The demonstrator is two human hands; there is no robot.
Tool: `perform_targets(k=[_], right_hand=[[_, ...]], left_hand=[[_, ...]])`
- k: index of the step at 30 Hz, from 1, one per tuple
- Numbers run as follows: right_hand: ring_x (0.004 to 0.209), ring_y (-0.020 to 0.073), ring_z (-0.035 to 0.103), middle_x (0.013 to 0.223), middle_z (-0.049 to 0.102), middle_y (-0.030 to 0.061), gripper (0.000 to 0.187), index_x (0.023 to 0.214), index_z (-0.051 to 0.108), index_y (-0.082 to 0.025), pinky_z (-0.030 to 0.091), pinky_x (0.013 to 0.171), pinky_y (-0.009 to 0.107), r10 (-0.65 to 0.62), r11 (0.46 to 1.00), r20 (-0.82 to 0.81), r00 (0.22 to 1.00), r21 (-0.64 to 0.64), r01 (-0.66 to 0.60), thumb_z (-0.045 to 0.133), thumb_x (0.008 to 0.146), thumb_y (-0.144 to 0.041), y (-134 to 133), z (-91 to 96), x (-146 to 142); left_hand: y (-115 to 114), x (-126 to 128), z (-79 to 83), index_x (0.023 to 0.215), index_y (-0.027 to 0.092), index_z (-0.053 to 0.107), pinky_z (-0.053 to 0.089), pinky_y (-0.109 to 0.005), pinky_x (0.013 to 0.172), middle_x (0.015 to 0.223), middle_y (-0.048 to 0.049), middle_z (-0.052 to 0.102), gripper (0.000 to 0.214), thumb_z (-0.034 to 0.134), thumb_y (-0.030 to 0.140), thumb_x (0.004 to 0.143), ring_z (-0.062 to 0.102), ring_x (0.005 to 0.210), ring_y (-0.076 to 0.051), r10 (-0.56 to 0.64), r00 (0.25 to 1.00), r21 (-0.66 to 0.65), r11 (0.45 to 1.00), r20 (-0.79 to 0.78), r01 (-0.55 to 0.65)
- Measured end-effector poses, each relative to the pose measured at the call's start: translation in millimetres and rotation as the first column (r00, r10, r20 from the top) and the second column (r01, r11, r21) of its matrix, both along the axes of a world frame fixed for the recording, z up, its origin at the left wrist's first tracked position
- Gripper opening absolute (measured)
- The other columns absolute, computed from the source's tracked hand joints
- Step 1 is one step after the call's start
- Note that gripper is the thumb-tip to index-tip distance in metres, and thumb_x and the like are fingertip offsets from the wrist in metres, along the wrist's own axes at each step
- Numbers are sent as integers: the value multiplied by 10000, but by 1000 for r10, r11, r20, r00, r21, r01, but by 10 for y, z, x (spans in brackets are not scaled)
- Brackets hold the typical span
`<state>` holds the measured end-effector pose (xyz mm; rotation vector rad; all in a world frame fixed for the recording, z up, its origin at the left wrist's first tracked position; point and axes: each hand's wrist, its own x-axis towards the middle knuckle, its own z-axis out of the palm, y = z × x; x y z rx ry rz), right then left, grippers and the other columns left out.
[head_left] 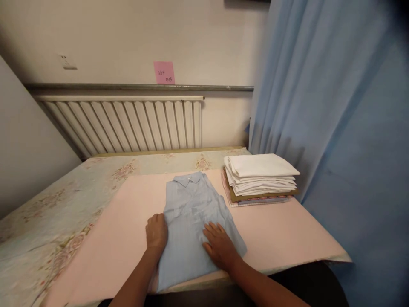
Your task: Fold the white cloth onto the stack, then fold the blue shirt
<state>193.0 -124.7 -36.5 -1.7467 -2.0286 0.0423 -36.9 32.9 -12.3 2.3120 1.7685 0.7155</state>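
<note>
A light blue collared shirt (188, 238) lies front up on a pink cloth, its sides folded in and its collar pointing away from me. Curled at the shirt's left edge is my left hand (156, 232), closed, with the edge of the fabric against its thumb side; its fingertips are partly hidden. My right hand (222, 247) rests palm down on the right half of the shirt, fingers stretched out and holding nothing. Small creases run across the shirt's middle.
A stack of folded white cloth (262, 175), with brown and patterned pieces beneath, stands at the back right. The pink cloth (121, 221) covers part of a floral sheet (41, 209). A blue curtain (319, 106) hangs on the right; a radiator (137, 123) lines the wall.
</note>
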Motion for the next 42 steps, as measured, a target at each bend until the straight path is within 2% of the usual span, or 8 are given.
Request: perform_targets(k=[3,6,9,12,23,28,36,42], right_hand=[[1353,233,348,1383,506,65,390,1271,523,-228,242,1129,466,-1,1000,0,1000,11,1,524,889,-306,0,-12,0],[1347,233,356,1380,510,61,392,1269,525,-231,243,1130,463,-3,1000,-9,1000,15,3,529,888,-320,10,-41,8],[1350,233,352,1380,511,62,403,1281,517,-230,241,1131,459,-2,1000,-12,1000,18,2,522,892,-333,20,-61,17],[1348,235,355,1378,512,74,413,1294,510,-223,242,1129,463,6,1000,-4,1000,23,-6,512,895,-328,21,-58,21],[1346,235,357,1377,512,63,397,1275,520,-232,237,1135,467,-8,1000,-46,999,14,9,526,887,-317,1,12,13],[1340,240,364,1360,528,68,392,1270,520,-228,247,1129,465,1,999,-50,999,32,0,514,895,-343,-10,62,38],[1271,216,449,1268,599,41,307,1179,578,-236,305,1103,431,7,994,-161,987,108,10,509,883,-282,33,-67,101],[1061,210,575,1098,651,103,295,1104,594,-175,421,965,362,-378,909,-276,884,70,410,397,885,-161,494,178,599]], left_hand=[[-86,48,70,1142,115,546,354,-520,953,1189,-185,534,341,322,164,889,437,1145,-319,14,1000,78,997,-26,-11],[-305,208,31,1197,165,546,346,-416,1045,1259,-121,554,363,329,190,907,447,1208,-239,-145,987,105,983,-65,152],[-559,413,-127,1289,227,512,336,-390,1092,1359,-68,530,413,308,224,929,434,1283,-196,-492,856,85,857,-160,508],[-641,551,-284,1407,256,379,293,-455,1118,1482,-46,401,473,310,282,939,328,1375,-215,-620,741,41,759,-260,649],[-91,699,-222,1428,208,363,214,-514,1113,1510,-86,344,534,289,411,939,241,1413,-270,-292,881,-56,955,-373,293],[-304,788,-168,1414,172,390,175,-542,1116,1522,-116,311,521,289,347,934,186,1427,-296,-183,911,29,978,-369,209],[-709,811,-390,1394,216,431,241,-481,1116,1499,-72,363,496,322,340,926,279,1401,-257,-323,881,26,935,-347,353],[-727,794,-383,1376,203,460,254,-501,1113,1468,-82,411,486,320,324,926,312,1386,-265,-314,893,65,934,-323,352]])
